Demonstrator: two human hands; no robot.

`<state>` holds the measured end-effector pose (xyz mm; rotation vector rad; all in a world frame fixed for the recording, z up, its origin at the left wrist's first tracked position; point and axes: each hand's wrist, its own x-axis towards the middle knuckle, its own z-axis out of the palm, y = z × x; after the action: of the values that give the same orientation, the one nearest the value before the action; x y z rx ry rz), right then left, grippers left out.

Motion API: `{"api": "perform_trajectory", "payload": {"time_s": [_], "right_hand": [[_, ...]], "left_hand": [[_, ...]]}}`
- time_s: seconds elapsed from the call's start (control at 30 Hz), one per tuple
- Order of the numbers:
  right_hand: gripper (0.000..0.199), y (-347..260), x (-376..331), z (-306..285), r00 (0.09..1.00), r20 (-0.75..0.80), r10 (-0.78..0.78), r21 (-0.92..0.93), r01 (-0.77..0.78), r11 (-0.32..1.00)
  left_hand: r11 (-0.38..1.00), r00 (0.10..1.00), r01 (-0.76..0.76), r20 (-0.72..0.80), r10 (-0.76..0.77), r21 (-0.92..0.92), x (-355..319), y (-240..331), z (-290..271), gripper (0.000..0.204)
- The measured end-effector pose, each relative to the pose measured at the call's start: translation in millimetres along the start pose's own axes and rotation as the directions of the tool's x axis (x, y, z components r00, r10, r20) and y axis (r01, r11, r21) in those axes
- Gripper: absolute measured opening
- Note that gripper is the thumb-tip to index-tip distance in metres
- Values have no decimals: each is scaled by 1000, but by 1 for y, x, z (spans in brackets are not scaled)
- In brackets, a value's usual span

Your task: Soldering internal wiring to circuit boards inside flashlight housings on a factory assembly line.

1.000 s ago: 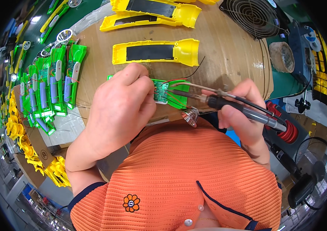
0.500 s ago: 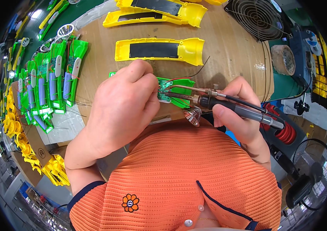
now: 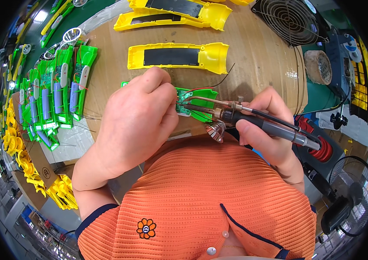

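My right hand [image 3: 273, 141] grips a grey soldering iron [image 3: 279, 130] with a thin metal solder-feed tube [image 3: 218, 102] along it. The tips of both meet at a small green circuit board [image 3: 184, 107] inside a bright green plastic housing [image 3: 205, 94]. Over the left part of this housing lies my left hand [image 3: 138, 121], fingers curled in a pinch beside the board; what they hold is hidden. Red and black wires rise from the board's right side. A shiny cone-shaped reflector [image 3: 215, 131] sits at the near side of the housing, by the iron.
Yellow shells with black panels lie beyond my hands, the nearest a single yellow shell [image 3: 171, 57]. Green housings [image 3: 58, 86] with batteries and wires stand at the left, above a box of yellow parts [image 3: 60, 190]. A fan [image 3: 286, 21] and a round cardboard-coloured roll [image 3: 318, 67] are at far right.
Both hands stay in almost the same place. The soldering iron's rear end has dipped slightly toward me, while its tip remains at the circuit board.
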<state>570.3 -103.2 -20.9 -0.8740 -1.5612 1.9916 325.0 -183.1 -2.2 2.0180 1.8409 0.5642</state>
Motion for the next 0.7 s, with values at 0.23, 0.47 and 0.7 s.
{"api": "perform_trajectory", "payload": {"time_s": [0.23, 0.47, 0.7], "right_hand": [[24, -5, -9, -6, 995, -61, -84, 211, 95, 973], [20, -1, -5, -26, 917, -342, -206, 152, 270, 951], [17, 1, -2, -33, 878, -445, -177, 74, 233, 970]], "left_hand": [[1000, 1000, -2, 13, 2, -2, 0, 0, 0, 10], [1000, 1000, -1, 23, 1, -9, 1, 3, -2, 10], [1000, 996, 4, 85, -5, 15, 1, 5, -6, 11]]}}
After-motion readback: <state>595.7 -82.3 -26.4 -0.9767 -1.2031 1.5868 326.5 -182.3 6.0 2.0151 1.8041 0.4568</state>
